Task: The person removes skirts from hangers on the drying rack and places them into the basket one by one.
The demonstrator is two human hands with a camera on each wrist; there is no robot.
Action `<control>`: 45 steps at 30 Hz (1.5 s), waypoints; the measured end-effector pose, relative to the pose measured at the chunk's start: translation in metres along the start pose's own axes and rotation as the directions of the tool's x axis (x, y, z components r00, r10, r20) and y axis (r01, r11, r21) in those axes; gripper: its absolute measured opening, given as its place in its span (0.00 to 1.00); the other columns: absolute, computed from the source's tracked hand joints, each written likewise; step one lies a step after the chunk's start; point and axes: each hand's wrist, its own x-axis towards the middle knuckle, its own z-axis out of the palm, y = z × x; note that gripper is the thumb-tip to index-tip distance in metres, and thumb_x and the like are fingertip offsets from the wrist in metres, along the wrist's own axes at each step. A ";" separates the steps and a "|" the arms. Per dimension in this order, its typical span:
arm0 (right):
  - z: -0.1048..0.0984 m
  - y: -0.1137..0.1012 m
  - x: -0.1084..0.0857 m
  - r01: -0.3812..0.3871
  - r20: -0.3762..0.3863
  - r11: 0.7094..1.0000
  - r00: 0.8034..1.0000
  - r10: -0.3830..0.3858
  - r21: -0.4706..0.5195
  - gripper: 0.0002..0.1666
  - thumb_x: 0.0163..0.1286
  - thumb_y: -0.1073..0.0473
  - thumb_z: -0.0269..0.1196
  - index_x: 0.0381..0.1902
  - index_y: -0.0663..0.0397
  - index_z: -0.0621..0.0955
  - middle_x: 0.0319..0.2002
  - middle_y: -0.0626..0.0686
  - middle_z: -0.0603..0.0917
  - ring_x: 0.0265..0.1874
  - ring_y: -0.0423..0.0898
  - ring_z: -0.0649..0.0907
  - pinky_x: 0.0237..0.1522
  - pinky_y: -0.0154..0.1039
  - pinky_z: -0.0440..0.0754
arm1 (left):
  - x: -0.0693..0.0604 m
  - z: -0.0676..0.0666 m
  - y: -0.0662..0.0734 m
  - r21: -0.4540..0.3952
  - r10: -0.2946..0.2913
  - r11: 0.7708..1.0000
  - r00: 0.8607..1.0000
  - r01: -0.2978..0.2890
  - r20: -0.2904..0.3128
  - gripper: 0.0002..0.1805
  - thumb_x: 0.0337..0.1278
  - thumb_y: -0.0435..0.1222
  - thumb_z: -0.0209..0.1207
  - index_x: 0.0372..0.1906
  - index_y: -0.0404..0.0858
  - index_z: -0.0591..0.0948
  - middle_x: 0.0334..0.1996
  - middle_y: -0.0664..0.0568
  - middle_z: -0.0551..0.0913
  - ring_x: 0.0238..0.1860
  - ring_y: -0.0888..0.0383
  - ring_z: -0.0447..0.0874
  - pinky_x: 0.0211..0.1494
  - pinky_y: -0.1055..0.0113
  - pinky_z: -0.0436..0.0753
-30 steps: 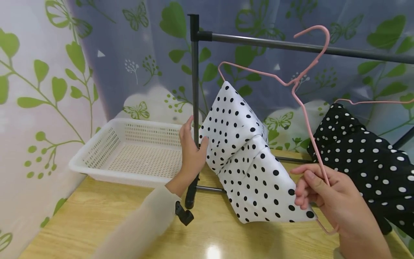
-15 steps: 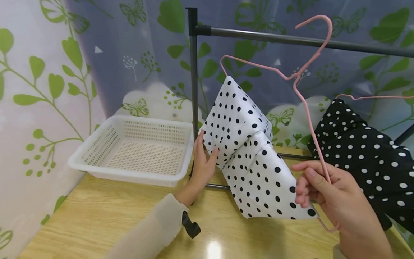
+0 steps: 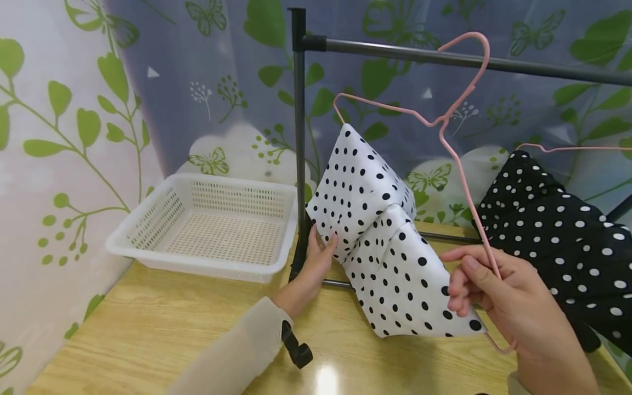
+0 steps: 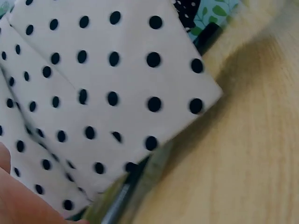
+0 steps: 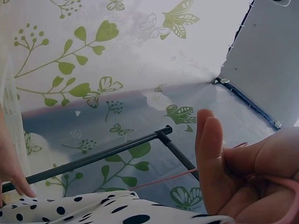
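Note:
A pink clothes hanger [image 3: 417,114] carries a white garment with black polka dots [image 3: 390,274], folded and slanting down to the right. The right hand [image 3: 508,296] grips the hanger's right arm, thumb and fingers curled around the wire. The hanger's hook stands in front of the rack's top bar; whether they touch I cannot tell. At the garment's lower left edge is the left hand [image 3: 313,269], fingers extended and thumb apart, its fingertips against the cloth. In the left wrist view part of the left hand [image 4: 23,200] lies beside the dotted garment [image 4: 133,79].
A dark metal clothes rack [image 3: 299,137] stands on the wooden table [image 3: 148,329], its post just left of the garment. To the left is a white perforated basket [image 3: 197,269]. A black garment with white dots [image 3: 558,219] hangs on another pink hanger at the right.
The left hand has moved from the rack's post rightward and down to the garment's left edge. The hanger has shifted slightly, its hook tilting a little left; the right hand keeps its hold.

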 end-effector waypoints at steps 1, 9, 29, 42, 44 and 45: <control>0.000 0.000 0.000 -0.001 -0.002 1.000 1.000 0.001 -0.005 0.22 0.77 0.75 0.36 0.54 0.69 0.76 0.30 0.56 0.83 0.26 0.46 0.85 0.26 0.37 0.84 | 0.000 0.000 -0.003 -0.005 -0.019 1.000 1.000 0.019 0.001 0.43 0.72 0.52 0.48 0.78 0.50 0.37 0.77 0.39 0.39 0.75 0.41 0.42 0.74 0.45 0.49; 0.001 -0.002 0.001 0.011 -0.020 1.000 1.000 -0.011 -0.002 0.21 0.77 0.75 0.37 0.53 0.69 0.77 0.29 0.56 0.83 0.26 0.46 0.85 0.25 0.36 0.83 | 0.004 0.003 -0.012 -0.102 -0.076 0.992 0.997 0.078 0.023 0.42 0.72 0.48 0.50 0.77 0.52 0.37 0.75 0.36 0.43 0.65 0.38 0.67 0.66 0.50 0.69; -0.004 0.001 0.001 0.000 -0.075 1.000 0.997 0.001 0.014 0.20 0.77 0.74 0.38 0.52 0.69 0.77 0.28 0.57 0.83 0.25 0.48 0.86 0.25 0.37 0.83 | -0.008 0.001 -0.019 0.013 0.001 1.000 0.998 -0.002 0.068 0.35 0.72 0.46 0.51 0.76 0.49 0.49 0.70 0.36 0.59 0.64 0.39 0.69 0.61 0.46 0.74; -0.011 0.002 -0.001 -0.003 -0.083 1.000 0.997 0.004 0.010 0.18 0.77 0.73 0.40 0.52 0.71 0.76 0.29 0.56 0.83 0.25 0.48 0.86 0.25 0.37 0.84 | -0.013 -0.010 -0.017 0.099 0.152 0.981 0.980 -0.165 0.128 0.35 0.65 0.33 0.59 0.74 0.48 0.61 0.71 0.42 0.62 0.66 0.44 0.67 0.66 0.52 0.69; -0.011 0.002 0.000 -0.006 -0.087 1.000 0.996 0.006 0.004 0.18 0.77 0.73 0.40 0.52 0.70 0.77 0.29 0.56 0.83 0.25 0.48 0.86 0.25 0.37 0.84 | -0.014 -0.011 -0.017 0.112 0.168 0.977 0.976 -0.183 0.137 0.35 0.64 0.32 0.60 0.74 0.45 0.63 0.70 0.42 0.64 0.65 0.44 0.69 0.65 0.53 0.71; -0.011 0.002 0.000 -0.007 -0.088 1.000 0.996 0.007 -0.001 0.18 0.77 0.72 0.40 0.52 0.70 0.77 0.28 0.56 0.83 0.25 0.48 0.86 0.25 0.37 0.84 | -0.014 -0.011 -0.017 0.119 0.167 0.976 0.976 -0.183 0.139 0.35 0.63 0.33 0.61 0.74 0.44 0.63 0.70 0.42 0.65 0.65 0.45 0.69 0.65 0.53 0.71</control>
